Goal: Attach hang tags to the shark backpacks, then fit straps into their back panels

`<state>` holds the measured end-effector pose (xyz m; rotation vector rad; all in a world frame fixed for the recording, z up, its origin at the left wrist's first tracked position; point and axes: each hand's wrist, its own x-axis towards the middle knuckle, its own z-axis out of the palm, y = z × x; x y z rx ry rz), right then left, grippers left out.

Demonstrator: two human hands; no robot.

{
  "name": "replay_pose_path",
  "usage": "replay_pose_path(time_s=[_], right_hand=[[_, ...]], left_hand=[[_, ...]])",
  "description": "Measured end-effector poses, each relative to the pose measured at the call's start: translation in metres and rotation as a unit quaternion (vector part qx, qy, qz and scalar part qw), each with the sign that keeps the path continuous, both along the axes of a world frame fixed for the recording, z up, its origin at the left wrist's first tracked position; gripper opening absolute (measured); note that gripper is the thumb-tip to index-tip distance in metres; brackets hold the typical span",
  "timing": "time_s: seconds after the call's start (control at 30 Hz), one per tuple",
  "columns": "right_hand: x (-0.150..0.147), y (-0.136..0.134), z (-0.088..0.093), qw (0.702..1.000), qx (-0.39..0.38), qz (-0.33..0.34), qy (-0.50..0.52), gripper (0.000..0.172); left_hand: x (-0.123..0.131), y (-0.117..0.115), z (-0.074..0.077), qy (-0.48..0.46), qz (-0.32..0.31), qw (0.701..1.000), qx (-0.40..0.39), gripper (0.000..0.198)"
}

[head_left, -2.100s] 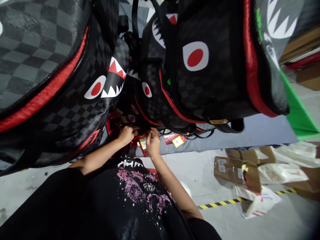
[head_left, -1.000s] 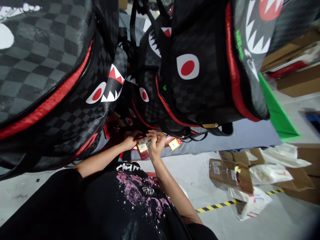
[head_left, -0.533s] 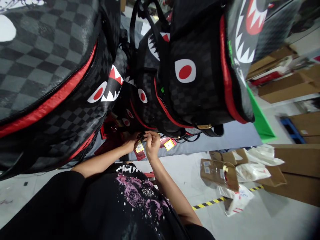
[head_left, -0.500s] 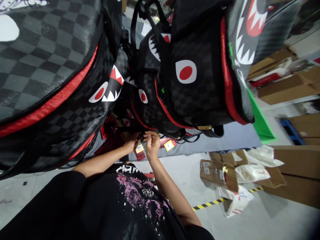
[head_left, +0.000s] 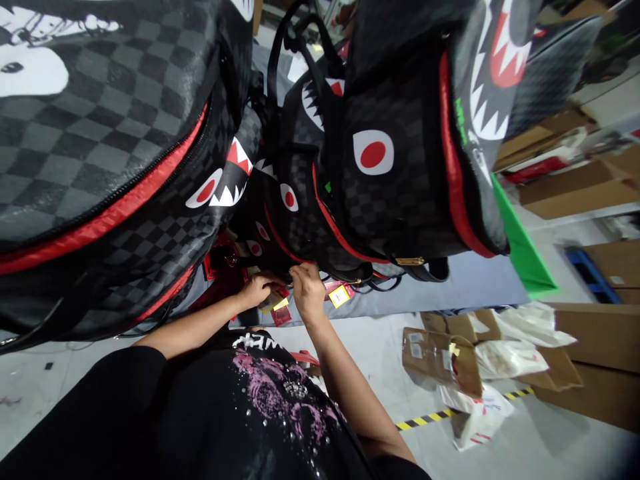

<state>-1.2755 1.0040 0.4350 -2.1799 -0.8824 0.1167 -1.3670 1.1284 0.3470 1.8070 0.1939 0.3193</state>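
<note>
My right hand (head_left: 309, 291) is closed in a pinch at the lower edge of a dark checkered backpack (head_left: 280, 223) with red trim. What its fingertips grip is too small to make out. To its left, my left hand (head_left: 257, 291) has its fingers curled beside a red and yellow hang tag (head_left: 281, 305); whatever they hold is hidden. A second hang tag (head_left: 340, 295) lies right of my right hand, below a neighbouring backpack (head_left: 370, 207) with a red-and-white eye print. A large checkered backpack (head_left: 150, 100) fills the left side.
A grey-covered table (head_left: 480, 280) runs beneath the bags, with a green bin (head_left: 525, 247) at its right. Cardboard boxes (head_left: 595, 360) and white plastic bags (head_left: 510, 357) stand on the floor at right. Black-and-yellow tape (head_left: 430, 420) marks the floor.
My left hand has drawn slightly left, away from my right hand. The hang tag between them has tilted. My right hand stays at the backpack's edge, and the view has shifted slightly.
</note>
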Motion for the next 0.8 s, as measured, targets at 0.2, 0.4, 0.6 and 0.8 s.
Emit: replay_pose_path(time_s=[0.2,0.4,0.6,0.8], right_hand=[[0.004,-0.003,-0.002,0.996,0.005,-0.026,0.082,0.021],[0.004,-0.005,-0.012,0.981,0.053,-0.056,0.180,0.016],[0.004,-0.007,-0.013,0.980,0.080,-0.066,0.170,0.022],[0.006,-0.003,-0.009,0.991,0.081,0.010,0.104,0.020]], left_hand=[[-0.005,0.007,0.008,0.011,-0.074,0.997,0.023,0.045],[-0.008,0.005,0.011,0.013,-0.085,0.996,0.037,0.038],[-0.002,0.003,0.011,-0.015,-0.016,0.997,0.068,0.012],[-0.005,0.007,0.029,-0.034,0.048,0.995,0.086,0.008]])
